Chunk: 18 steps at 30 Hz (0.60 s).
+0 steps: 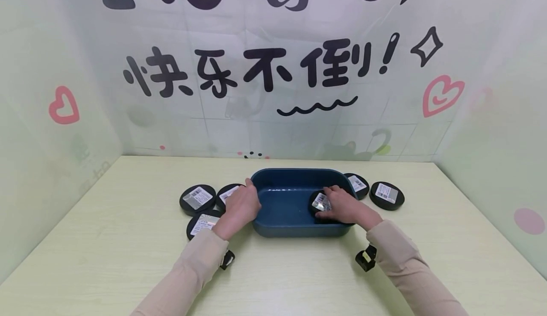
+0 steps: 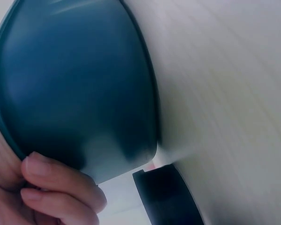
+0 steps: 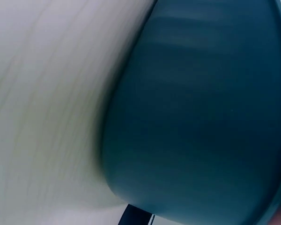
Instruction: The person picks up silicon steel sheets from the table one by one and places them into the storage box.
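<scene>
A dark blue rectangular basin (image 1: pixel 295 171) stands at the middle of the pale wooden table. My left hand (image 1: pixel 247 193) grips its left rim, thumb over the edge; the left wrist view shows the fingers (image 2: pixel 56 187) curled against the basin's outer wall (image 2: pixel 75 84). My right hand (image 1: pixel 328 208) reaches inside the basin at its right end and holds a black round disc (image 1: pixel 319 201) with a silvery label, low near the floor. The right wrist view is filled by the basin's wall (image 3: pixel 201 117); the hand itself is hidden there.
Three labelled black discs (image 1: pixel 197 198) (image 1: pixel 228 193) (image 1: pixel 204 223) lie left of the basin, one showing as a dark edge (image 2: pixel 168 197) in the left wrist view. Two more discs (image 1: pixel 357 184) (image 1: pixel 386 195) lie to its right. Printed walls close in the table on three sides.
</scene>
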{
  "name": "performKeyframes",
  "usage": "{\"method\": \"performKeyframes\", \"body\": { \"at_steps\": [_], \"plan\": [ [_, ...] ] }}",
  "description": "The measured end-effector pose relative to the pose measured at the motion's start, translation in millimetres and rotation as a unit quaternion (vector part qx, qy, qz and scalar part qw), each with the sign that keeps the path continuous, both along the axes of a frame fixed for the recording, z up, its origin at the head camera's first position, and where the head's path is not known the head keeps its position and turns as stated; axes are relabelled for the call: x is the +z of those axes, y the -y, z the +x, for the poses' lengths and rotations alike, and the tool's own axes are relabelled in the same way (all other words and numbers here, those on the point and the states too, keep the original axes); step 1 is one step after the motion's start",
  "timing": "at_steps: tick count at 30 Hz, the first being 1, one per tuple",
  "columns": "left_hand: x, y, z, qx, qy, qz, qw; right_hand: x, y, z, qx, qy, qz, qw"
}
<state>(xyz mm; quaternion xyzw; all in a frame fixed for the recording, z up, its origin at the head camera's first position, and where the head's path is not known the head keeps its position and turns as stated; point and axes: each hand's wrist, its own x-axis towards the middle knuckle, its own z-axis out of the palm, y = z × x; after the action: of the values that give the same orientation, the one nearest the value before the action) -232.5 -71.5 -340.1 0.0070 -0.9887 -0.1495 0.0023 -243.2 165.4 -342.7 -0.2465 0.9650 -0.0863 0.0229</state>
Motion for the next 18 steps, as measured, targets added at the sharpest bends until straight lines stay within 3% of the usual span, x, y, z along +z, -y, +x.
{"method": "performKeyframes", "body": {
  "at_steps": [18],
  "plan": [
    [0.8, 1.0, 0.2, 0.0, 0.003, 0.004, 1.0, 19.6, -11.3, 11.4, 0.009, -0.055, -0.055, 0.997]
  ]
}}
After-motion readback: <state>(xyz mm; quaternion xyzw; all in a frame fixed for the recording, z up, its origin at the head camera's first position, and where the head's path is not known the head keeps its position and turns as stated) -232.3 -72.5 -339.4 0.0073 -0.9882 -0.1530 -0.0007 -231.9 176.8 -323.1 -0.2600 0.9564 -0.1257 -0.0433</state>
